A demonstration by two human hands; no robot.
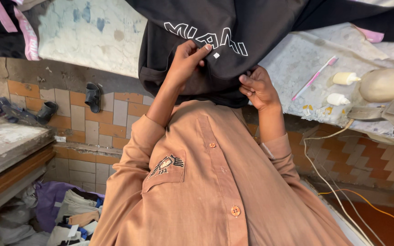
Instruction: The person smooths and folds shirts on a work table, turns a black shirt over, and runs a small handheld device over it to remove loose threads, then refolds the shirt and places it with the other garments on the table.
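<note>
Fingers of the left hand point(188, 61) pinched the black sweatshirt point(233, 41) near its small white tag point(216, 55), while the right hand point(257, 89) clamped its hem, seemingly to steady the soft knit for inspection. It draped off the worn, padded counter point(92, 36), near a pink toothbrush point(314, 76) and two small plastic bottles point(345, 78).

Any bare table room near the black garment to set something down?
The pale table cover is free between the black garment and the pink-trimmed cloth. A narrower strip lies before the pink toothbrush. Crowded right: white bottles, cream rounded object.
</note>
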